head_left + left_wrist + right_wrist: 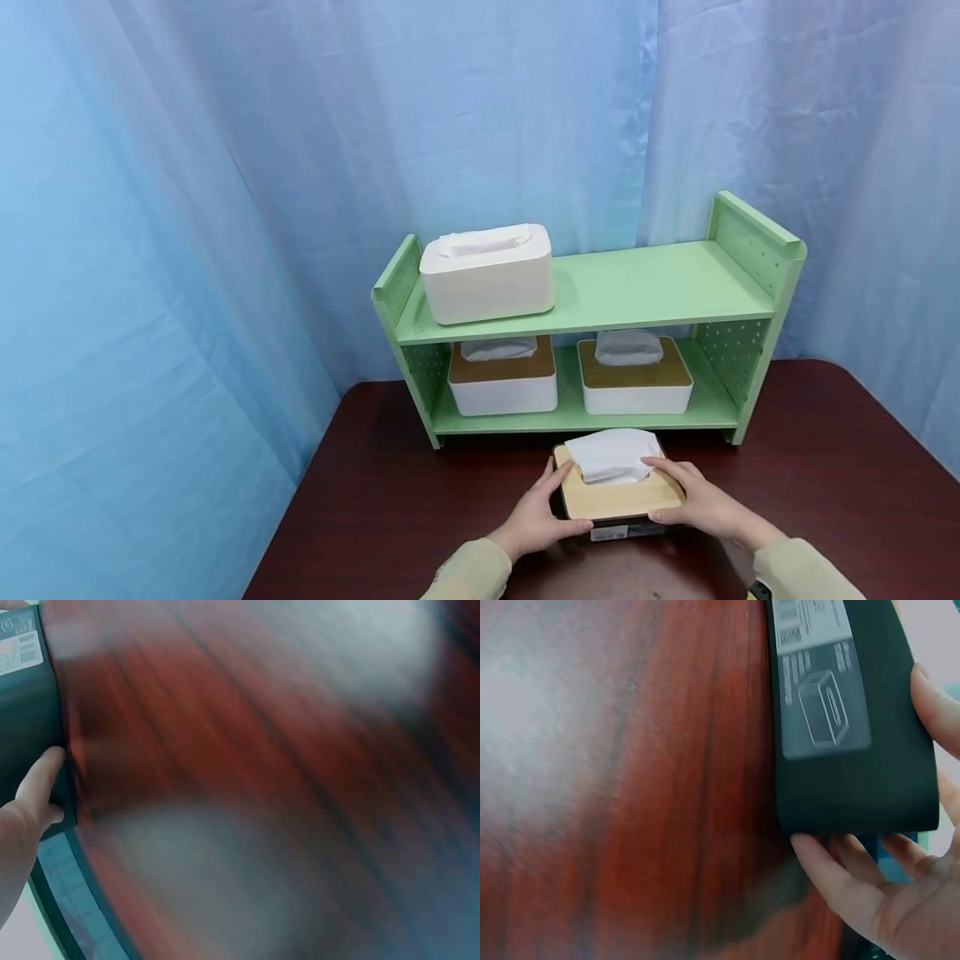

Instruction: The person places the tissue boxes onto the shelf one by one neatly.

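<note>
A black tissue box (611, 502) with a light wooden lid and a white tissue (611, 454) pulled up through it is near the table's front, below the shelf. My left hand (534, 518) grips its left end, thumb at the front corner and fingers along the side. From the opposite end my right hand (705, 504) holds it, thumb on the front and fingers about the end. The right wrist view shows fingertips right at the lower edge of the box's dark side (900, 780), which bears a printed label (825, 701). In the left wrist view only part of the box (26, 712) shows.
Behind stands a green two-tier shelf (652, 283). A white tissue box (491, 287) sits at the left of its top. Two white boxes with brown lids, one left (502, 392) and one right (637, 396), occupy the lower tier. Blue curtains (495, 125) hang behind the dark table (360, 517).
</note>
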Demonstrator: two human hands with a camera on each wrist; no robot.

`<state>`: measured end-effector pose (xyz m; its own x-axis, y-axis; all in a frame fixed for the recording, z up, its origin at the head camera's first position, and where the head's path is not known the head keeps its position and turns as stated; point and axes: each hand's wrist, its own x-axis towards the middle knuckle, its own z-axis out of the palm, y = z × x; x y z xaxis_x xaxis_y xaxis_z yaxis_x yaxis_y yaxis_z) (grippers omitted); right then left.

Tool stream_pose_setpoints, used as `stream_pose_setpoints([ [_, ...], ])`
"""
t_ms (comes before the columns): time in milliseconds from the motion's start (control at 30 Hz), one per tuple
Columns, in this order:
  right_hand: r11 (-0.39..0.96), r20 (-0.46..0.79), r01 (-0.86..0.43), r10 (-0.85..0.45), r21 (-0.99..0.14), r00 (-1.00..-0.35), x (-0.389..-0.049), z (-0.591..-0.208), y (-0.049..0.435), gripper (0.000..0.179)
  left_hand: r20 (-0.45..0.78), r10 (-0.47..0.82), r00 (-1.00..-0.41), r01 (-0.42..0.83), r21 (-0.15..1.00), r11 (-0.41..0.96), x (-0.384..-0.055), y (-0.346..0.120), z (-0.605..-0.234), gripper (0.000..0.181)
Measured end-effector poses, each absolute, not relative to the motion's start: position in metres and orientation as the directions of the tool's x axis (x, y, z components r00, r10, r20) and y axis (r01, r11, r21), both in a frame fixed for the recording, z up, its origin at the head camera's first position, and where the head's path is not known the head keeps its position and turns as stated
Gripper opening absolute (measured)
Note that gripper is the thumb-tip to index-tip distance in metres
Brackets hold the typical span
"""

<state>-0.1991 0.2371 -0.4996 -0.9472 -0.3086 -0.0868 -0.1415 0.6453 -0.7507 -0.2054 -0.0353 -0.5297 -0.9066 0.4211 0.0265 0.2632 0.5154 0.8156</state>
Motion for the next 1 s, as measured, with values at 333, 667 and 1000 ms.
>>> stream_pose_setpoints([
  [333, 0.623, -0.047, -0.218, -0.38, -0.751, -0.924, -0.206, -0.499, 0.236, 0.077, 0.007, 0.399, -0.917, 0.218, 0.847, 0.484, -0.209, -0.048, -0.535, 0.088],
  [667, 0.609, 0.017, -0.269, -0.387, -0.746, -0.922, -0.205, -0.509, 0.235, 0.078, -0.024, 0.407, -0.913, 0.191, 0.857, 0.479, -0.212, -0.053, -0.532, 0.088],
  [1000, 0.471, -0.021, -0.196, -0.416, -0.86, -0.909, -0.212, -0.514, 0.239, 0.079, -0.017, 0.378, -0.926, 0.143, 0.909, 0.391, -0.21, -0.054, -0.537, 0.084],
])
